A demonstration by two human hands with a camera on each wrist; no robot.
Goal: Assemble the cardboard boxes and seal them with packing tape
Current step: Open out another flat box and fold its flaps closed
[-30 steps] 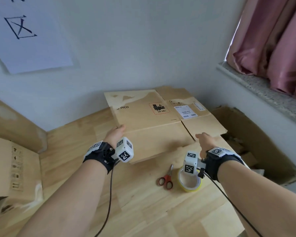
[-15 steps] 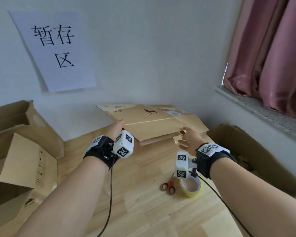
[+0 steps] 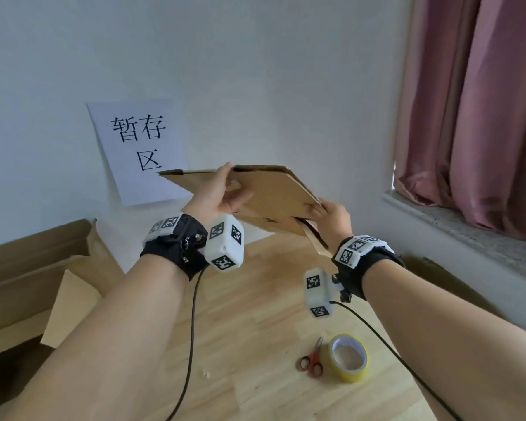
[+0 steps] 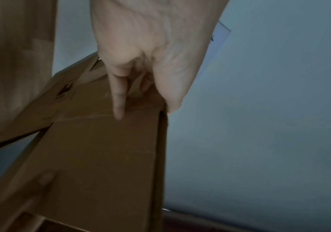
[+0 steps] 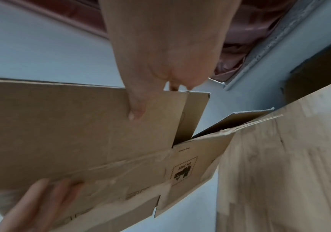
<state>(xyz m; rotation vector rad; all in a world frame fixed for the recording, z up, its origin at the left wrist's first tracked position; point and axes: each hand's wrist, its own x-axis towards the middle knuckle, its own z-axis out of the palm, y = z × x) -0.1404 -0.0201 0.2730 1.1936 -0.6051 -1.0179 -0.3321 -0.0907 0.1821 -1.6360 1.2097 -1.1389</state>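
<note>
I have lifted the flattened brown cardboard box [image 3: 274, 196] off the pale wooden table [image 3: 255, 375] since a second ago.

My left hand [image 3: 216, 192] grips its left edge, thumb on top, fingers underneath; my right hand [image 3: 331, 217] pinches its near right corner. The yellow roll of packing tape [image 3: 348, 358] lies on the table beside the red-handled scissors [image 3: 312, 361].

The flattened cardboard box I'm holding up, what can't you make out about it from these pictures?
- Flattened cardboard box, head view: its printed face is turned away; only the plain underside shows.
- Left hand, left wrist view: thumb tip hidden behind the box's edge.
- Right hand, head view: fingertips hidden behind the cardboard.
- Right wrist view: the small print beside the stamp is blurred.
</note>
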